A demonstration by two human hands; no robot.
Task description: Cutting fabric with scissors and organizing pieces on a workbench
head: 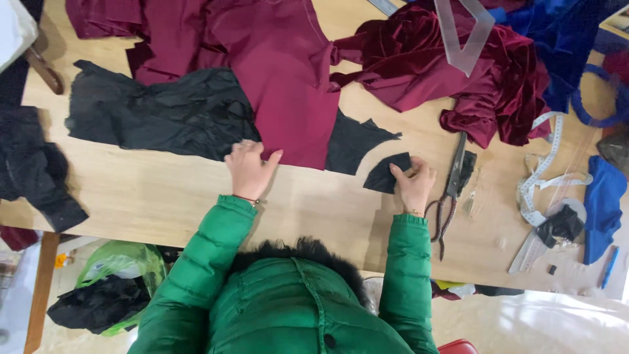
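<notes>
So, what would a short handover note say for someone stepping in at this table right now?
Left hand: flat on the lower edge of the maroon fabric, where it lies over the black fabric.
Right hand: fingers pinching a small black cut piece against the wooden table.
Scissors lie just right of that hand, not held.
Nearby: crumpled dark red velvet, a white measuring tape, blue fabric.
Done: one small black piece lies cut free.
Left: the large black and maroon layers remain spread out.
</notes>
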